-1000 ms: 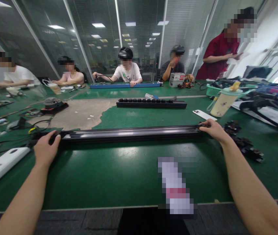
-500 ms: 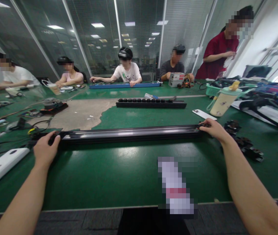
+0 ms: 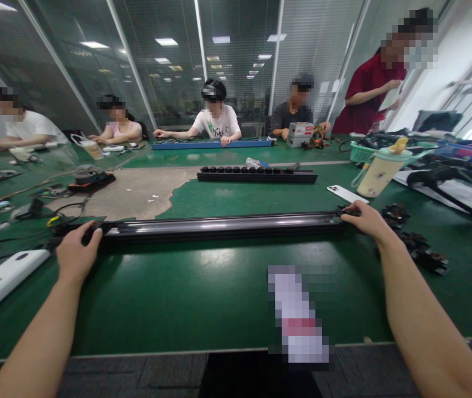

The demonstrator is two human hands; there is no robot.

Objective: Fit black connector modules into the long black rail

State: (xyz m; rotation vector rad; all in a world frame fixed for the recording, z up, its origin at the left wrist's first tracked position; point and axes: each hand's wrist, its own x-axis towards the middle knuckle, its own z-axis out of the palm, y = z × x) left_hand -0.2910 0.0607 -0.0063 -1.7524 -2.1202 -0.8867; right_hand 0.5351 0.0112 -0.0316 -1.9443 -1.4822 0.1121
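A long black bar-shaped housing [image 3: 227,225] with a shiny, translucent-looking strip along its top lies crosswise on the green tabletop. My left hand [image 3: 78,243] is closed around its left end, thumb on the near side and fingers over the far side. At the opposite end my right hand [image 3: 362,218] pinches the bar's tip between thumb and fingers. What exactly the right fingertips press on is partly hidden. Dark cables [image 3: 11,237] run near the left end. Just beyond the right hand lie several small black parts [image 3: 420,249].
A second black bar [image 3: 256,176] with several round knobs lies farther back. On the left sits a white case-like object [image 3: 5,284]; on the right are a white phone [image 3: 347,194] and a yellow tumbler [image 3: 380,171]. A blurred-out item [image 3: 297,315] is at the front edge. Co-workers are across the table.
My hands and the bar stay almost where they were. Across the table, the standing person in red has shifted slightly, hands raised a little with a pale item.
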